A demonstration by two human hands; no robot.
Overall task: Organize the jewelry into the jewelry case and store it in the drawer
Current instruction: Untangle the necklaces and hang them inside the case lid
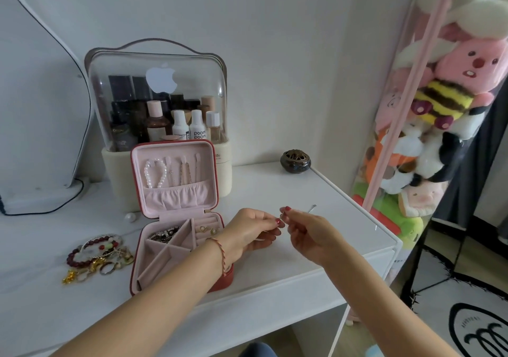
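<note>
Both hands, left (257, 228) and right (305, 226), pinch a small ring (282, 216) above the counter (275, 186), just right of the open jewelry case (176, 219); a firm pinch should prevent dropping it

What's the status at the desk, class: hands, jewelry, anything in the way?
Left hand and right hand: both in a pinch grip on a small jewelry piece. Jewelry case open, partly filled. Jewelry pile still outside, left of case. Nothing in the way.
</note>
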